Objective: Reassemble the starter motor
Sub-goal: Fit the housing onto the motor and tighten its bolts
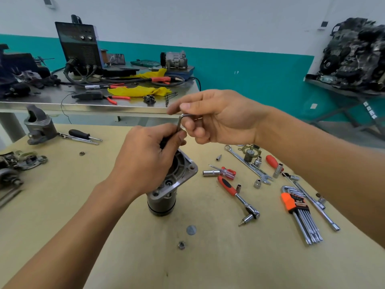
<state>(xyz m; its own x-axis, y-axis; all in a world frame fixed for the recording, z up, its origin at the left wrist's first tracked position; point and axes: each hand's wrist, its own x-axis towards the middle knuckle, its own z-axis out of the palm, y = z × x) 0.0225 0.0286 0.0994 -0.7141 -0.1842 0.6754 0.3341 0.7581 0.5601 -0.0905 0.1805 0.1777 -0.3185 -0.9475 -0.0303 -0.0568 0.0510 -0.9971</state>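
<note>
The starter motor body [164, 197] stands upright on the tan table [208, 257], its flanged end plate [187, 167] on top. My left hand [145, 161] covers the top of the motor and grips a dark part there. My right hand [216, 117] hovers just above and pinches the short arm of an L-shaped hex key [179, 122], whose long arm points down into my left hand's fingers. The key's tip is hidden. A grey nose housing [39, 126] sits at the far left of the table.
To the right lie a ratchet [237, 195], sockets, a spanner [250, 165], screwdrivers and an orange hex key set [300, 213]. A nut [181, 245] and a disc [191, 230] lie in front of the motor. Motor parts [18, 163] sit at the left edge. A cluttered steel bench [93, 101] stands behind.
</note>
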